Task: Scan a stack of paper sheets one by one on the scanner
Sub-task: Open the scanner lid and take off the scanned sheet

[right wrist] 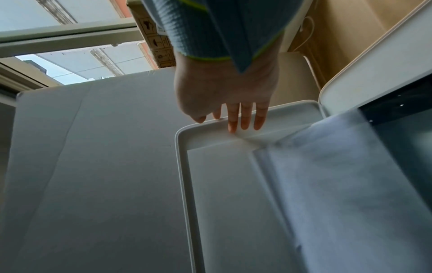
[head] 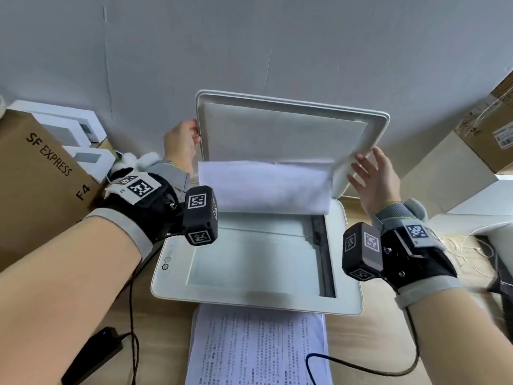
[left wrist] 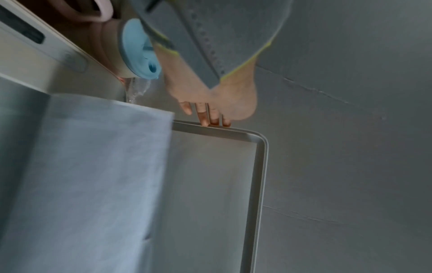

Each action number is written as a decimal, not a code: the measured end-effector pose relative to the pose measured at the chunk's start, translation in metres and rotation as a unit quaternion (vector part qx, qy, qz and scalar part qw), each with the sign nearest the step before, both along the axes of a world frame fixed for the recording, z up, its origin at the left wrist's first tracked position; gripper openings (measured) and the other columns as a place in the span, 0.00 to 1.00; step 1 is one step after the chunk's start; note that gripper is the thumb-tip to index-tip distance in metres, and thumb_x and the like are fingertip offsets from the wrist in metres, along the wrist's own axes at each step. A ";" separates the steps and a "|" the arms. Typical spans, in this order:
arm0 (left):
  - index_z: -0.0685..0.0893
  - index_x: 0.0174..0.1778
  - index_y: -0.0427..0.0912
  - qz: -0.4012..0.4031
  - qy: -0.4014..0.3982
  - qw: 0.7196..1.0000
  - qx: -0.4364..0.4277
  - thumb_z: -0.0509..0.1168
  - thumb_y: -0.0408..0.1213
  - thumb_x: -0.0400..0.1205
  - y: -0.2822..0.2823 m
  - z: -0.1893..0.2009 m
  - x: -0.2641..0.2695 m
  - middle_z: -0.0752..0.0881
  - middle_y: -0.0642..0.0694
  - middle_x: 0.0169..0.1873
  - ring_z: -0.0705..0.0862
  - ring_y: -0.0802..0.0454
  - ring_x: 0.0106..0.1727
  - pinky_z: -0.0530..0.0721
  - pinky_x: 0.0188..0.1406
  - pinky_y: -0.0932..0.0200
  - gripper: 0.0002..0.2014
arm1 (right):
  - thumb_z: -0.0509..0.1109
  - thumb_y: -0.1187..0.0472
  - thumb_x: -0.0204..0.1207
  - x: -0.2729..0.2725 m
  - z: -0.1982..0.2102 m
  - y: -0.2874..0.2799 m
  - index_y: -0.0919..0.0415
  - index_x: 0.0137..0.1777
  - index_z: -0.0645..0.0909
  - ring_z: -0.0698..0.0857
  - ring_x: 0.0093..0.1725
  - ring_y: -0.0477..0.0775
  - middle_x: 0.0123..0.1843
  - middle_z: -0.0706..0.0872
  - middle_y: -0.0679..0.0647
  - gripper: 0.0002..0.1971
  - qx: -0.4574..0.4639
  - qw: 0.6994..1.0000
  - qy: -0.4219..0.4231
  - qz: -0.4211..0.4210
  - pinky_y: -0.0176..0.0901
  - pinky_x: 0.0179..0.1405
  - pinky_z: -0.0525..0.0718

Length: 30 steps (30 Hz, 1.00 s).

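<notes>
The white scanner (head: 347, 301) sits mid-table with its lid (head: 288, 126) raised. My left hand (head: 194, 132) touches the lid's left edge with straight fingertips (left wrist: 211, 120) on the rim. On the right edge rests my right hand (head: 363, 168), its fingers (right wrist: 245, 120) spread and straight. A blurred white sheet (head: 263, 184) hangs loose in front of the lid's lower part, above the glass (head: 249, 259); neither hand holds it. The same sheet (left wrist: 93, 175) (right wrist: 350, 175) shows in both wrist views. A stack of printed sheets (head: 258, 348) lies in front of the scanner.
A brown SF Express box (head: 41, 176) and white boxes (head: 63, 129) stand at the left. Cardboard boxes (head: 485, 134) stand at the right. A black device (head: 94, 354) lies front left; a dark cable (head: 361, 368) crosses the stack. A wall is close behind the lid.
</notes>
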<state>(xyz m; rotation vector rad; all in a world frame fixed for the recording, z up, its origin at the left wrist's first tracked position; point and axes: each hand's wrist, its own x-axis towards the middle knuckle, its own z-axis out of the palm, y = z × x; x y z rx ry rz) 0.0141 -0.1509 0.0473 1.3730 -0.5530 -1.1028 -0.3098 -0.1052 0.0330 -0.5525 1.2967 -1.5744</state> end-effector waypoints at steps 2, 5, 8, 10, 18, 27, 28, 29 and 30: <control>0.82 0.39 0.50 -0.015 -0.014 1.000 0.003 0.58 0.37 0.82 -0.008 0.001 -0.001 0.83 0.55 0.35 0.77 0.62 0.33 0.72 0.32 0.68 0.10 | 0.59 0.52 0.83 0.000 -0.002 -0.010 0.49 0.64 0.74 0.81 0.52 0.52 0.52 0.84 0.51 0.12 0.009 1.000 0.009 0.006 0.46 0.53 0.81; 0.82 0.40 0.50 -0.034 -0.028 0.999 0.014 0.58 0.41 0.83 -0.014 -0.001 -0.001 0.84 0.54 0.40 0.78 0.61 0.37 0.71 0.43 0.59 0.09 | 0.57 0.53 0.83 0.000 -0.007 -0.019 0.49 0.69 0.72 0.81 0.53 0.52 0.52 0.85 0.51 0.16 0.020 0.999 0.021 0.018 0.47 0.56 0.80; 0.84 0.56 0.46 -0.036 -0.029 0.999 0.015 0.59 0.41 0.83 -0.012 -0.003 -0.001 0.84 0.50 0.49 0.79 0.60 0.40 0.72 0.50 0.57 0.11 | 0.56 0.55 0.84 -0.001 -0.011 -0.021 0.50 0.77 0.65 0.81 0.53 0.51 0.51 0.85 0.50 0.21 0.028 0.999 0.033 0.023 0.47 0.55 0.79; 0.82 0.61 0.46 -0.038 -0.038 0.998 0.025 0.59 0.41 0.83 -0.008 -0.007 0.001 0.84 0.48 0.52 0.81 0.58 0.44 0.74 0.50 0.57 0.13 | 0.55 0.56 0.84 0.001 -0.016 -0.018 0.50 0.77 0.64 0.81 0.52 0.50 0.51 0.84 0.50 0.21 0.037 0.998 0.042 0.026 0.46 0.54 0.79; 0.68 0.32 0.51 -0.095 -0.125 0.967 0.201 0.56 0.38 0.84 0.038 -0.071 0.014 0.71 0.52 0.34 0.70 0.56 0.32 0.73 0.32 0.58 0.13 | 0.59 0.59 0.81 0.000 -0.072 0.029 0.54 0.50 0.77 0.79 0.48 0.51 0.45 0.81 0.49 0.06 0.197 0.973 0.110 0.052 0.41 0.44 0.76; 0.75 0.39 0.39 -0.179 -0.009 0.948 0.263 0.58 0.30 0.84 0.085 -0.086 0.007 0.79 0.42 0.37 0.82 0.48 0.33 0.86 0.22 0.59 0.08 | 0.60 0.66 0.82 0.005 -0.092 0.075 0.63 0.46 0.75 0.80 0.40 0.54 0.42 0.78 0.59 0.05 0.242 0.967 0.014 0.077 0.41 0.29 0.88; 0.76 0.39 0.36 -0.184 0.004 0.946 0.267 0.58 0.27 0.83 0.088 -0.086 0.007 0.80 0.40 0.37 0.85 0.47 0.29 0.85 0.19 0.61 0.07 | 0.60 0.67 0.82 0.006 -0.092 0.078 0.65 0.50 0.75 0.81 0.40 0.54 0.45 0.78 0.60 0.03 0.243 0.966 0.011 0.082 0.38 0.28 0.88; 0.76 0.39 0.33 -0.194 0.003 0.941 0.276 0.58 0.24 0.83 0.091 -0.085 0.006 0.82 0.38 0.35 0.86 0.47 0.23 0.83 0.15 0.62 0.07 | 0.60 0.69 0.81 0.007 -0.091 0.082 0.66 0.57 0.74 0.83 0.39 0.52 0.47 0.79 0.59 0.07 0.241 0.967 0.009 0.086 0.34 0.25 0.86; 0.76 0.38 0.31 -0.200 -0.010 0.937 0.287 0.58 0.21 0.82 0.095 -0.084 0.007 0.82 0.37 0.31 0.85 0.49 0.17 0.80 0.12 0.63 0.08 | 0.60 0.70 0.81 0.005 -0.093 0.083 0.64 0.63 0.72 0.85 0.34 0.49 0.47 0.80 0.57 0.11 0.241 0.966 0.002 0.088 0.31 0.21 0.83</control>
